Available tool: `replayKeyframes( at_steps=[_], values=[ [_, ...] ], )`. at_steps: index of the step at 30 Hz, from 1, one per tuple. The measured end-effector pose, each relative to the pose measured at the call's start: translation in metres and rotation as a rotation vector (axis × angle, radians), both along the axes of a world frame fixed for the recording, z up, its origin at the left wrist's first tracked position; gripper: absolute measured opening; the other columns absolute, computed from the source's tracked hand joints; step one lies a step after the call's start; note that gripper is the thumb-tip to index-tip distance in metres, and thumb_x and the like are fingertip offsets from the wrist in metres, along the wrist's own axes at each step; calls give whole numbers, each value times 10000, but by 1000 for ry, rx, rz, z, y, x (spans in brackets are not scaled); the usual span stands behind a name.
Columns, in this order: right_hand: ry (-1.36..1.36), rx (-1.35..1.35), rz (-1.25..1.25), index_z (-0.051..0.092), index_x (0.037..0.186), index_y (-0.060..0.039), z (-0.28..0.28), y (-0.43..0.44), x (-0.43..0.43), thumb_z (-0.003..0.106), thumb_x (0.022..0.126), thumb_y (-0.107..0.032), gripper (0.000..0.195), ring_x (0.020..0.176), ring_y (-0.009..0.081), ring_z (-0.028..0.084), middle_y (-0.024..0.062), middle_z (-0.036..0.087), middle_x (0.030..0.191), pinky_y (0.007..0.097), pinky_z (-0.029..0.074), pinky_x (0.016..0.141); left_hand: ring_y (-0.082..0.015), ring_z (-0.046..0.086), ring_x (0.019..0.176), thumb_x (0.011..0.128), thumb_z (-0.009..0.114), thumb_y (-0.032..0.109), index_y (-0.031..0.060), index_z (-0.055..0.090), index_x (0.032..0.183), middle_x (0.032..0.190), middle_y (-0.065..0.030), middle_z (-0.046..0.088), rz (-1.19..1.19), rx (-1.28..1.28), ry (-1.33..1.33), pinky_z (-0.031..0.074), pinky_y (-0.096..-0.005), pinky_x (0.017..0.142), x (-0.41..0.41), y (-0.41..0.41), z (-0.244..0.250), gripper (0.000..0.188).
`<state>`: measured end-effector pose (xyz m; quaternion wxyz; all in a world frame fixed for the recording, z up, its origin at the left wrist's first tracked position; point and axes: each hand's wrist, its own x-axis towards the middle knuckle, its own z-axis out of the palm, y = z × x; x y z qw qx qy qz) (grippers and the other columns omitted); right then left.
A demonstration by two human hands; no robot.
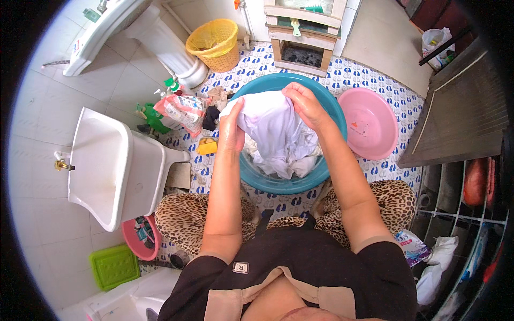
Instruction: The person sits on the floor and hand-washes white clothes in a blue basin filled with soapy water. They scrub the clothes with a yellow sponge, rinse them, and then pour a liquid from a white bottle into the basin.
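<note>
A wet white cloth garment (pixel 269 116) is stretched between my two hands over a teal plastic basin (pixel 289 189). My left hand (pixel 233 130) grips its left edge, thumb on top. With the fingertips of my right hand (pixel 303 103), I pinch its upper right edge. The lower part of the cloth hangs into the basin, where more white laundry (pixel 303 165) lies bunched in water. Where the held piece ends and the rest begins, I cannot tell.
A pink basin (pixel 371 124) stands right of the teal one. To the left are detergent bags (pixel 182 110), a green bottle (pixel 154 118), dark cloth (pixel 211 118), a yellow soap bar (pixel 207 147) and a white sink (pixel 102 168). A yellow basket (pixel 219 60) and a wooden stand (pixel 301 70) are beyond.
</note>
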<state>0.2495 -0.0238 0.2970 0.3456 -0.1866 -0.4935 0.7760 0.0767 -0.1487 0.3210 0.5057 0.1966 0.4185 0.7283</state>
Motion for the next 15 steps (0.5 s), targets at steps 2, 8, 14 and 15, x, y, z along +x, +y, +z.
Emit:
replayKeyframes(
  at_steps=[2,8,14,15],
  values=[
    [-25,60,-5,580,957,-65,5,-1,0,583,917,-153,96,872,69,524,-31,576,902,220,412,809,-216,593,1042,897,628,200,-27,569,1167,1135,-108,622,-5,-12,-6,458,-339,917,5,-2,7,358],
    [-222,208,135,615,987,-37,21,-16,1,625,911,-194,175,873,59,538,-21,610,919,223,426,804,-199,607,995,871,652,154,-18,594,1123,1084,-99,637,4,-19,63,474,-327,878,13,-4,7,311],
    [-149,237,6,623,958,-44,14,-16,-1,617,918,-191,153,840,49,508,-46,583,882,210,411,777,-187,611,984,884,659,210,-28,597,1116,1092,-103,636,99,-73,85,480,-318,856,16,1,-1,338],
    [-133,220,-4,618,955,-47,14,-17,-3,609,924,-195,151,840,47,496,-54,570,880,208,400,783,-187,611,985,887,660,223,-31,596,1117,1097,-105,635,106,-89,85,480,-317,855,14,2,-4,349]
  ],
)
